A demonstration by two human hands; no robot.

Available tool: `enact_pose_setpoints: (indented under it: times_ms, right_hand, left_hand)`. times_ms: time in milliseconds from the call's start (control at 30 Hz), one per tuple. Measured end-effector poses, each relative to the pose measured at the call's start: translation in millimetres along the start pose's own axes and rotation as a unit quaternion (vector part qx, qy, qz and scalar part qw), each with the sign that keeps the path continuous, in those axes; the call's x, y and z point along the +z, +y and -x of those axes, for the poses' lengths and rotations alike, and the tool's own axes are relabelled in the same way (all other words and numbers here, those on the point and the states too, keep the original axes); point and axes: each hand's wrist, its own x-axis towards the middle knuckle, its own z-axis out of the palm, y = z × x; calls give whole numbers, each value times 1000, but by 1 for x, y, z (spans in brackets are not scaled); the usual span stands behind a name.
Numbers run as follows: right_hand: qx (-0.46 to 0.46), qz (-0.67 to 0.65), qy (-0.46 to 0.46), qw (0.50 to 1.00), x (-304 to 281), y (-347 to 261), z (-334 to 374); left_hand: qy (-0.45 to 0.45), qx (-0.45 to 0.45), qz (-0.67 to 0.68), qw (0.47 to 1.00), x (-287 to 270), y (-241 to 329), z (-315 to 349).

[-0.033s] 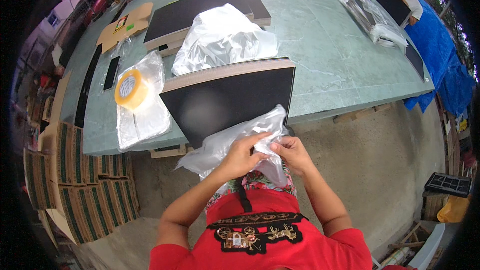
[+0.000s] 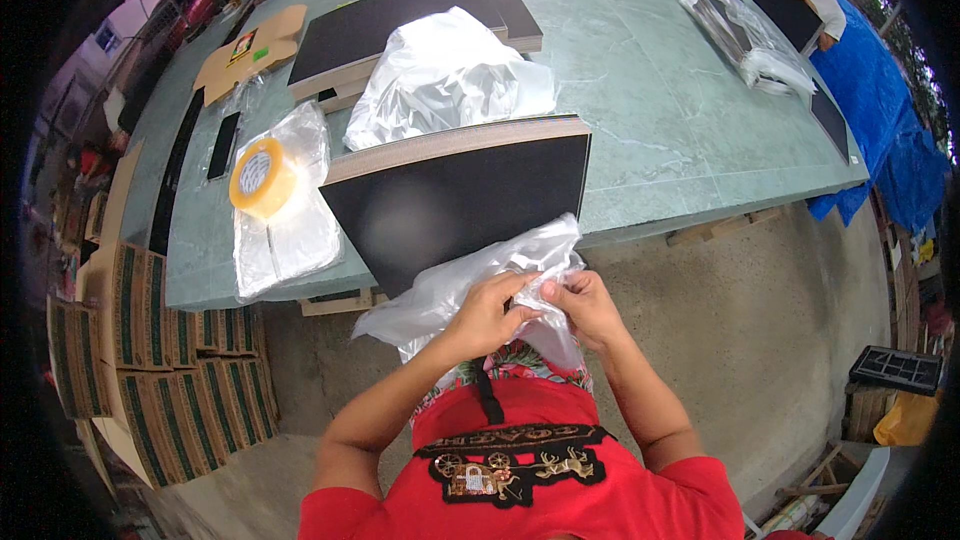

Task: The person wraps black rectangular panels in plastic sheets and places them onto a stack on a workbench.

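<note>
Head view: a green stone-patterned table is spreading out beyond the person, and a thick black-faced block of pale layered sheets is standing at its near edge, its dark face turning toward the body. The block is lying straight ahead of both hands, its long axis running left to right, the right end sitting slightly higher. A translucent plastic bag is covering its lower right part and coming between it and the fingers. The left hand is working below the middle of the block, the right hand below its right end, so the right is being nearer to that corner. The right is pinching gathered film between thumb and forefinger; the left is curving over the film, thumb and fingers slightly parted, and whether it is gripping I cannot tell.
</note>
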Motion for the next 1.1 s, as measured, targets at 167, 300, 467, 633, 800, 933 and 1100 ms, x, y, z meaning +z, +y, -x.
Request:
enact_pose_setpoints:
  times_ms: [167, 300, 467, 633, 800, 933, 1100]
  right_hand:
    - [-57, -312, 16, 948, -21, -30, -3]
    - [-49, -144, 25, 988, -66, -38, 3]
    - [27, -49, -90, 994, -12, -38, 0]
    - [-21, 18, -159, 987, 30, -36, -4]
    - [-32, -43, -101, 993, 48, -15, -5]
    - [-40, -146, -185, 971, 57, -12, -13]
    - [-30, -59, -174, 983, 39, -26, -22]
  left_hand:
    - [55, -117, -63, 990, -67, -48, 70]
    - [482, -209, 226, 820, -159, -42, 155]
    - [472, -4, -74, 878, -161, -4, 129]
    - [107, 6, -73, 992, -74, 40, 35]
    - [-11, -61, -11, 998, -49, 76, 12]
    - [39, -72, -21, 996, -66, 49, 28]
    - [180, -206, -65, 960, -142, 27, 92]
